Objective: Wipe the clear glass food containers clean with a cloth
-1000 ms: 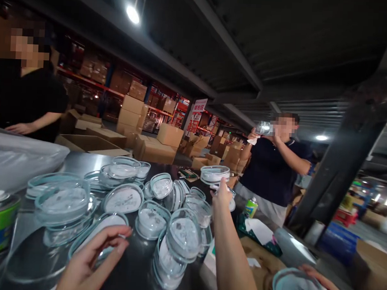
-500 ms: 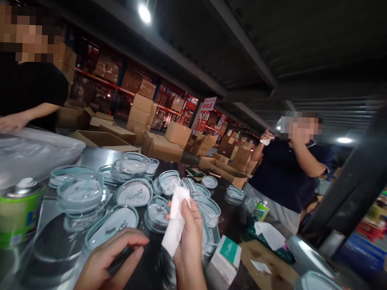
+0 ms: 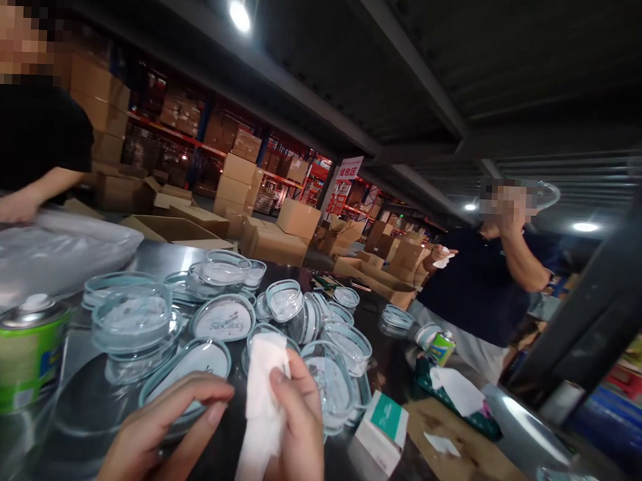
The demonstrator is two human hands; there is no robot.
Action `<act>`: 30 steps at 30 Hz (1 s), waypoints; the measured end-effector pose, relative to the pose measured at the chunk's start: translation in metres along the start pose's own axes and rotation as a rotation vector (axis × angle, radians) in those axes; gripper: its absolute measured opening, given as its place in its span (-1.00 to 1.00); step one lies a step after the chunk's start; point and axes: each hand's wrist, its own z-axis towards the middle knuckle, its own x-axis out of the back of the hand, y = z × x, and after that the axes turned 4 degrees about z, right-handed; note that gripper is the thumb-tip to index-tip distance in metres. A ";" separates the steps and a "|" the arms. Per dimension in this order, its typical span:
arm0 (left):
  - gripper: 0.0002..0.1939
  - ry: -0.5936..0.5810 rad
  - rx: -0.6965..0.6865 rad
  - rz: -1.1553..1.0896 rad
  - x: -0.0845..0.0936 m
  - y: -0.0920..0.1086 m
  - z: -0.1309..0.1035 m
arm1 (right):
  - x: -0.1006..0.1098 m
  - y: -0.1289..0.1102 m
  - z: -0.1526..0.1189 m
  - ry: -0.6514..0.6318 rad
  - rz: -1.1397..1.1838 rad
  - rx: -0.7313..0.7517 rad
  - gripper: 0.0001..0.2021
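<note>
My right hand (image 3: 300, 417) grips a folded white tissue (image 3: 266, 380) between thumb and fingers, and the tissue's lower end hangs down in front of the wrist. To its left, my left hand (image 3: 169, 425) is held half curled with thumb and fingertips apart, and nothing shows between them. Just beyond the left hand lies a glass dish (image 3: 195, 370) with a pale, printed base. Behind both hands are more clear glass dishes with bluish rims, some stacked, such as the dish with dark lettering (image 3: 223, 318).
A green spray can (image 3: 26, 355) stands at left beside plastic sheeting (image 3: 86, 251). A small white-green box (image 3: 381, 431), cardboard (image 3: 465, 452) and a tissue pack (image 3: 458, 392) lie at right. Two people stand across the dark table; open cartons (image 3: 183, 227) sit behind.
My right hand and the tissue have moved left and down, closer to my left hand. The person at right has a clear dish raised near the head. The left hand has shifted slightly left.
</note>
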 end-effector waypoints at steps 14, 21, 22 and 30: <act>-0.70 0.065 0.574 -0.536 -0.010 0.033 0.013 | -0.004 0.019 -0.003 -0.151 -0.221 0.019 -0.68; -0.75 0.119 0.518 -0.507 -0.006 0.025 0.015 | -0.004 0.017 0.001 -0.191 -0.238 -0.100 -0.60; -0.77 0.114 0.501 -0.487 -0.005 0.022 0.015 | -0.003 0.016 0.002 -0.162 -0.207 -0.123 -0.58; -0.99 0.134 0.401 -0.329 -0.011 0.027 0.018 | 0.001 0.008 0.014 -0.054 -0.119 -0.255 -0.63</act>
